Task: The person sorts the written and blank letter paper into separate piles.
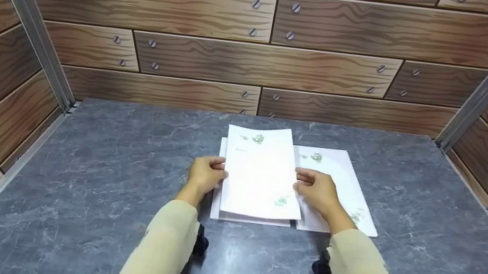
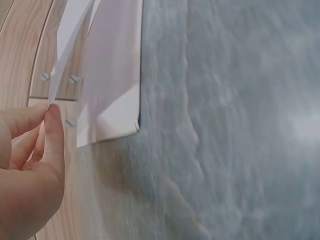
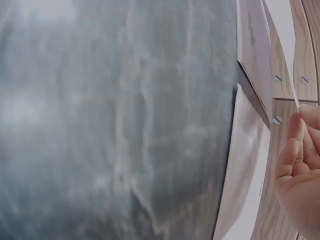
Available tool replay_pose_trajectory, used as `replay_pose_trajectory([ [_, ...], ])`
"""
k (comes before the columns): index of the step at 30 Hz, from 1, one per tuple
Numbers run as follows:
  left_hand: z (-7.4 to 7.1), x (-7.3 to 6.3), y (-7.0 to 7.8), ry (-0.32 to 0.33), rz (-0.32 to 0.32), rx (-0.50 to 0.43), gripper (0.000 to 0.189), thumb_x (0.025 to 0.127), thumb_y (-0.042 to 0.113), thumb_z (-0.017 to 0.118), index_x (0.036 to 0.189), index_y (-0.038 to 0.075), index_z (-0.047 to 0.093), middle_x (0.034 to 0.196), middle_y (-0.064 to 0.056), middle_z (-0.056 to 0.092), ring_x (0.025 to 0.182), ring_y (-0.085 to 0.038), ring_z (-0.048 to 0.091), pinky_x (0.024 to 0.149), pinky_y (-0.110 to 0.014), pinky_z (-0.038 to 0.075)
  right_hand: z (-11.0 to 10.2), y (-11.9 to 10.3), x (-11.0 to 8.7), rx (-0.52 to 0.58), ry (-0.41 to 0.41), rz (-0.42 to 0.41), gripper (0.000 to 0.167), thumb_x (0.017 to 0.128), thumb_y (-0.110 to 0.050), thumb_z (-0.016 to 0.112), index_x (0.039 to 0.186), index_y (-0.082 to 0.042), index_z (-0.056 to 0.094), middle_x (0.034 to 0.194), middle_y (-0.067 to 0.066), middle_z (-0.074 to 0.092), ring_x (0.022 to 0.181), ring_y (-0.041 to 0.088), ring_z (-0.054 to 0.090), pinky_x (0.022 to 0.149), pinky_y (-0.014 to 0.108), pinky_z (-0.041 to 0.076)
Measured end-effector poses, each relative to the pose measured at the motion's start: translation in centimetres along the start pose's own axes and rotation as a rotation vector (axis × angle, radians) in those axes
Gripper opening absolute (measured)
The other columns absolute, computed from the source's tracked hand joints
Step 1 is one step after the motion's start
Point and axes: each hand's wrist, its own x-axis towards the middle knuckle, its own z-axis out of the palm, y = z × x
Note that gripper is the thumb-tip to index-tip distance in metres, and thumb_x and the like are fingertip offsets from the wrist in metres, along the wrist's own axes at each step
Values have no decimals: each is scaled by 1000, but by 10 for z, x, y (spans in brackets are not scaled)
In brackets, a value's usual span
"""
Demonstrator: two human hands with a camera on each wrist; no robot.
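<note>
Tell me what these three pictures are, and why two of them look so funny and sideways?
No machine here, just a person with three small cameras. One sits on the head and looks down at both arms. The other two are strapped to the wrists, so they see everything from very close and tipped over.

The person works at a grey marbled table with wood-patterned walls around it. On it lies a white stack of paper, and beside it another sheet with little green pictures.

The left hand and the right hand each pinch one side of the top sheet and hold it up over the stack. In the wrist views you see the fingertips on the paper's thin edge.
</note>
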Motion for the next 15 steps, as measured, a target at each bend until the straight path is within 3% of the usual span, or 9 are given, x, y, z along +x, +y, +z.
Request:
replay_pose_trajectory([
  [7,13,-1,8,5,30,-14,35,81,-6,67,115,-4,66,98,-11,66,89,-21,63,69,-27,54,-13,6,-1,-20,15,-12,42,88,0,60,129,7,54,121,24,59,109,35,58,88,34,51],
  [15,39,-4,18,7,44,-20,36,78,-7,67,114,-4,66,96,-11,68,90,-22,64,73,-24,54,-34,17,-6,-44,52,-29,41,87,1,60,127,9,55,120,26,59,107,35,59,82,29,52],
])
